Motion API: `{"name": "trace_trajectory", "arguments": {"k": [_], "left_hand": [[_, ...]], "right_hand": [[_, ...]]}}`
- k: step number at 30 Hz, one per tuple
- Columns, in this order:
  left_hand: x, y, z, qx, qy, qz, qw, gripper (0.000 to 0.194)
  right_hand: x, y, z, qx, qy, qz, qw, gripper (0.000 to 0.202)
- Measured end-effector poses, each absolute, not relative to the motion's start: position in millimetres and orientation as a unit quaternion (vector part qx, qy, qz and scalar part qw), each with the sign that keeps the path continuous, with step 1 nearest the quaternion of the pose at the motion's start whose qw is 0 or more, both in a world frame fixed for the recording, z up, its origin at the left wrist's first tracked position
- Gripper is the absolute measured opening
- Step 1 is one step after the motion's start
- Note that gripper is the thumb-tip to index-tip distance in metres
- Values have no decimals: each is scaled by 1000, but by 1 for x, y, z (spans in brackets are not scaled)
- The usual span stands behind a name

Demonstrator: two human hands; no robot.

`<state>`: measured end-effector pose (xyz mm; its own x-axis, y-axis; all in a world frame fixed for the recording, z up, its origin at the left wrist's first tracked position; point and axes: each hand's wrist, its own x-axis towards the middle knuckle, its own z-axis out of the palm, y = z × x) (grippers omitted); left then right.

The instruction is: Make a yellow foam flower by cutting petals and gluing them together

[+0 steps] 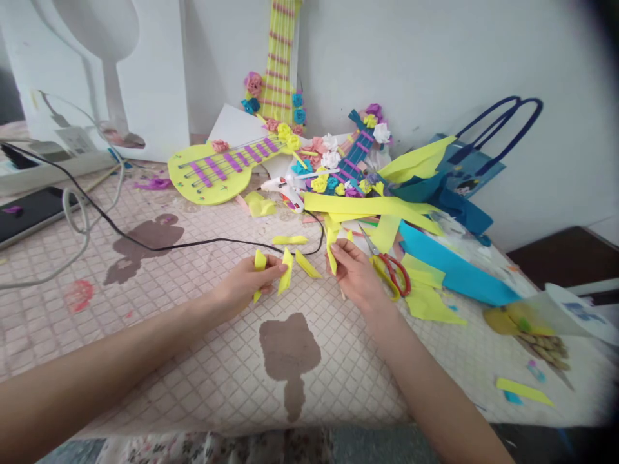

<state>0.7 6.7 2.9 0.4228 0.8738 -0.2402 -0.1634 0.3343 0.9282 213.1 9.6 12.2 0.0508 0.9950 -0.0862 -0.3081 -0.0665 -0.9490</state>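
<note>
My left hand (254, 280) is closed, with a short folded yellow paper strip (286, 272) pinched at the fingertips. A second yellow piece (260, 260) shows behind its fingers. My right hand (356, 270) pinches another yellow paper strip (331, 255) between thumb and fingers, slightly above the tabletop. Between the hands, two more cut yellow pieces lie on the cloth: a slanted one (308, 265) and a flat one (290, 240). Scissors (397, 276) with red and yellow handles rest just right of my right hand, blades partly apart.
A white glue gun (290, 193) lies behind the hands, its black cord (207, 242) crossing the table. Yellow paper guitars (213, 171), paper flowers (331, 160) and blue crepe strips (454, 267) fill the back and right. A phone (29, 216) is at left, a blue bag (476, 171) at right.
</note>
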Motion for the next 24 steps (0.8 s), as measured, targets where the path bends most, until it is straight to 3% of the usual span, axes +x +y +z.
{"name": "trace_trajectory", "arguments": {"k": [11, 18, 24], "left_hand": [[1, 6, 3, 459, 394, 349, 716, 31], [2, 6, 5, 441, 396, 368, 717, 29], [2, 6, 6, 452, 398, 374, 705, 28]], "right_hand": [[201, 0, 7, -466, -442, 602, 474, 22], [217, 9, 6, -506, -502, 521, 470, 23], [206, 0, 14, -464, -449, 626, 436, 21]]}}
